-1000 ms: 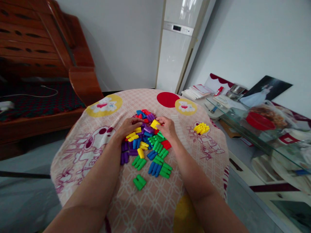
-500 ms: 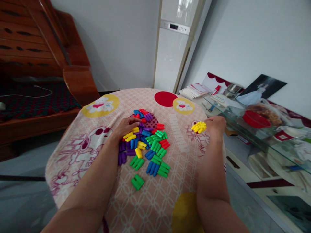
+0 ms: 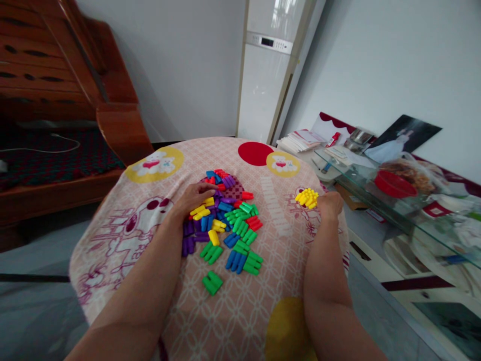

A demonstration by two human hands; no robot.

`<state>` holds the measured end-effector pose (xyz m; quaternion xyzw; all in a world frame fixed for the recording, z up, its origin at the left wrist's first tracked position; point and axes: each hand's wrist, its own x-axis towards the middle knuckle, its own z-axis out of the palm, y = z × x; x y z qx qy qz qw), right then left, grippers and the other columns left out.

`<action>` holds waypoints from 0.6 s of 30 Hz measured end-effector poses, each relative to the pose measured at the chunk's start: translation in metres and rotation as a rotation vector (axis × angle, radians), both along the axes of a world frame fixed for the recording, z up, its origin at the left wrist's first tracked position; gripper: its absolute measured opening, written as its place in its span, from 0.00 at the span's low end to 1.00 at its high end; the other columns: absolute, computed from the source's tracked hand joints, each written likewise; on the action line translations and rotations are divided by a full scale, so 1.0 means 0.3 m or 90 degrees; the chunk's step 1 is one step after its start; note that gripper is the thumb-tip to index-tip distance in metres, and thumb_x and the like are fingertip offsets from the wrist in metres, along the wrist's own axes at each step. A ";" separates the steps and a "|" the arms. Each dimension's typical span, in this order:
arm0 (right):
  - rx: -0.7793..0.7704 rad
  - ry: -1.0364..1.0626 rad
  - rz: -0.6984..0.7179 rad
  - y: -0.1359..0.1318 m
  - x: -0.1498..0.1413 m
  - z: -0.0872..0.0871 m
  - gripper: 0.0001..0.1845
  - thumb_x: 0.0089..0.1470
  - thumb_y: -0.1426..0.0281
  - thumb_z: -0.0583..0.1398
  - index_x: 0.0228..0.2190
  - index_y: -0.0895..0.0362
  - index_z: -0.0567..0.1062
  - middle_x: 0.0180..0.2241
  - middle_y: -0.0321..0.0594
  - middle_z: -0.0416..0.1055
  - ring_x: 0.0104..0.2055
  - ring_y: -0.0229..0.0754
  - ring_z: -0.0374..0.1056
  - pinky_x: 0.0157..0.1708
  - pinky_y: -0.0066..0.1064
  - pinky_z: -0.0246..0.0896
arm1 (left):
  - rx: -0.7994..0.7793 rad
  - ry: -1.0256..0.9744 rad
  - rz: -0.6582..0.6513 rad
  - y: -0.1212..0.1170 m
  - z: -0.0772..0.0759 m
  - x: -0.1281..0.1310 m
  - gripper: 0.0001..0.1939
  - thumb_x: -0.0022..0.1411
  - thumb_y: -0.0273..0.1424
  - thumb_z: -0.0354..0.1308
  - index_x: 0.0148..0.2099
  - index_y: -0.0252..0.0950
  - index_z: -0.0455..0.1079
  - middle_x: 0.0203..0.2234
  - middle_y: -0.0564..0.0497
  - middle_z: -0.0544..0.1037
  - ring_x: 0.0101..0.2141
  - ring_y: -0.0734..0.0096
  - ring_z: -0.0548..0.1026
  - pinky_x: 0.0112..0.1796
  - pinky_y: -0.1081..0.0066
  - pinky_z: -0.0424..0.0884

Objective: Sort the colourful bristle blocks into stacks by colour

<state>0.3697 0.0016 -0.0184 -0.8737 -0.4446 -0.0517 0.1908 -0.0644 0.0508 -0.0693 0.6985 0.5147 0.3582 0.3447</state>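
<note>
My left hand (image 3: 196, 197) rests on the left side of a heap of finger-shaped plastic building blocks, its fingers stretched over the pieces. Beside those fingers lie yellow blocks (image 3: 200, 212) and purple blocks (image 3: 189, 245). Green blocks (image 3: 241, 226), blue blocks (image 3: 236, 261) and red blocks (image 3: 254, 223) spread to the right of the hand. On the right of the table, my right hand (image 3: 329, 204) is closed at the edge of a separate cluster of yellow blocks (image 3: 307, 198). What its curled fingers hold, if anything, is hidden.
A patterned cloth covers the round table (image 3: 285, 271). A glass-topped stand (image 3: 394, 213) with a red bowl (image 3: 395, 183) and papers (image 3: 299, 141) adjoins on the right. To the left is a wooden bench (image 3: 120, 128); a tall white air conditioner (image 3: 265, 85) stands behind.
My right hand has moved slightly toward me and left, down beside the yellow cluster. My left hand and the mixed heap look the same.
</note>
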 end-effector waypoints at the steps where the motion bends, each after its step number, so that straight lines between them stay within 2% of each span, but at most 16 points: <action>1: -0.002 0.013 -0.018 -0.002 -0.001 0.005 0.17 0.51 0.76 0.54 0.36 0.66 0.81 0.33 0.61 0.78 0.39 0.57 0.76 0.35 0.41 0.69 | 0.001 -0.004 0.001 -0.001 0.001 0.001 0.29 0.52 0.51 0.60 0.45 0.33 0.80 0.31 0.48 0.80 0.31 0.66 0.72 0.30 0.73 0.66; 3: 0.006 0.033 -0.061 -0.001 -0.010 0.027 0.17 0.54 0.73 0.54 0.37 0.65 0.82 0.37 0.61 0.78 0.42 0.57 0.76 0.37 0.41 0.68 | 0.000 -0.011 0.005 -0.004 0.002 0.002 0.29 0.51 0.51 0.60 0.45 0.33 0.80 0.30 0.49 0.80 0.31 0.67 0.72 0.30 0.73 0.66; 4: 0.022 0.024 -0.049 0.004 -0.020 0.041 0.18 0.55 0.72 0.54 0.38 0.64 0.82 0.38 0.61 0.78 0.43 0.57 0.75 0.38 0.41 0.68 | -0.002 -0.013 0.006 -0.005 0.004 0.003 0.28 0.51 0.51 0.60 0.45 0.33 0.80 0.30 0.49 0.80 0.30 0.67 0.72 0.30 0.73 0.65; 7: 0.065 0.008 0.057 0.030 -0.096 0.082 0.17 0.55 0.70 0.54 0.34 0.63 0.82 0.34 0.55 0.78 0.40 0.53 0.75 0.38 0.38 0.67 | -0.012 -0.014 0.005 -0.009 0.008 0.006 0.28 0.51 0.50 0.60 0.45 0.34 0.80 0.28 0.50 0.79 0.28 0.69 0.70 0.28 0.73 0.64; 9: 0.075 0.038 0.202 0.046 -0.193 0.099 0.15 0.55 0.70 0.55 0.31 0.61 0.82 0.28 0.47 0.77 0.35 0.48 0.74 0.36 0.34 0.65 | -0.018 -0.015 0.005 -0.012 0.012 0.007 0.27 0.52 0.49 0.60 0.45 0.34 0.80 0.25 0.51 0.77 0.26 0.70 0.69 0.26 0.73 0.62; 11: 0.061 0.079 0.387 0.045 -0.324 0.104 0.13 0.54 0.69 0.57 0.28 0.60 0.82 0.25 0.42 0.76 0.33 0.43 0.73 0.33 0.29 0.63 | -0.020 -0.016 0.005 -0.015 0.016 0.009 0.26 0.52 0.48 0.60 0.45 0.34 0.80 0.23 0.52 0.75 0.24 0.72 0.67 0.25 0.74 0.61; 15: -0.057 0.067 0.715 -0.016 -0.609 0.075 0.10 0.55 0.67 0.61 0.28 0.57 0.82 0.28 0.39 0.78 0.33 0.41 0.72 0.34 0.28 0.60 | -0.026 -0.022 0.011 -0.018 0.019 0.011 0.26 0.52 0.47 0.60 0.45 0.33 0.80 0.23 0.53 0.75 0.24 0.72 0.67 0.25 0.74 0.61; 18: -0.152 -0.020 0.837 -0.078 -0.754 0.025 0.10 0.55 0.63 0.63 0.31 0.56 0.81 0.32 0.42 0.79 0.36 0.44 0.73 0.35 0.29 0.60 | -0.029 -0.032 0.009 -0.015 0.013 0.010 0.26 0.52 0.47 0.61 0.45 0.33 0.80 0.23 0.53 0.75 0.24 0.72 0.68 0.25 0.74 0.61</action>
